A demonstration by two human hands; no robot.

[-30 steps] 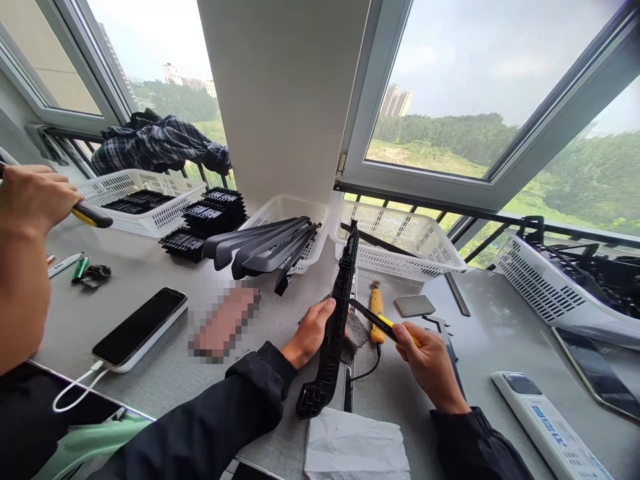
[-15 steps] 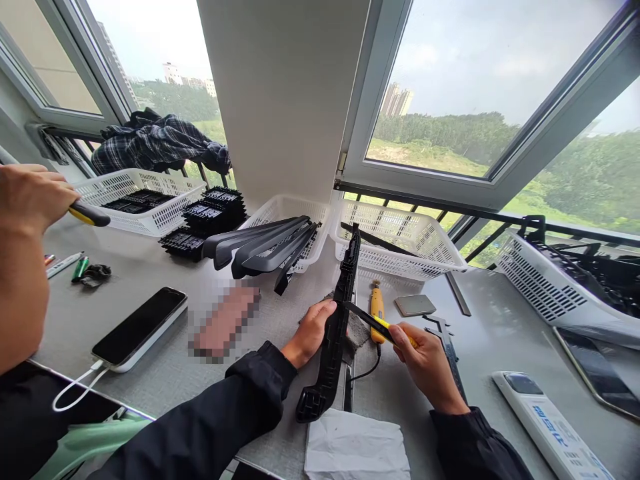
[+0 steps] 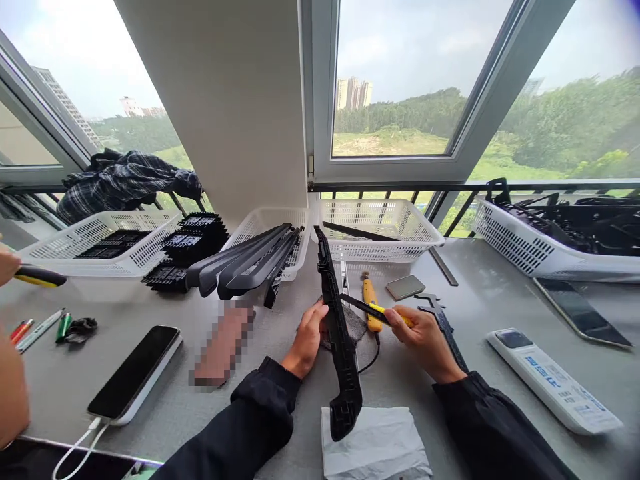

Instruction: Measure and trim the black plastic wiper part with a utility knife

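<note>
My left hand (image 3: pixel 309 337) is closed around the middle of a long black plastic trim piece (image 3: pixel 336 333), held up above the table with its ribbed side showing. In my right hand (image 3: pixel 423 340) is a yellow-and-black utility knife (image 3: pixel 376 311). Its dark blade points left, and the tip is at or very near the trim's right edge; contact cannot be made out. Behind the trim lies a grey cloth (image 3: pixel 356 325), partly hidden. A yellow rotary tool (image 3: pixel 371 300) with a black cord rests just beyond the knife. White paper (image 3: pixel 383 443) lies under the trim's near end.
White baskets (image 3: pixel 380 250) line the window side; similar trim pieces (image 3: pixel 245 263) lean on one. Black grid parts (image 3: pixel 193 240) are stacked at left. A phone (image 3: pixel 134 370), calipers (image 3: pixel 443 320) and a white power strip (image 3: pixel 553 380) lie on the table. Another person's hand (image 3: pixel 7 263) holds a tool at far left.
The view has turned and levelled. The trim piece now leans the other way, its near end swung right over the paper. The knife stays by its edge. The other person's hand sits farther left.
</note>
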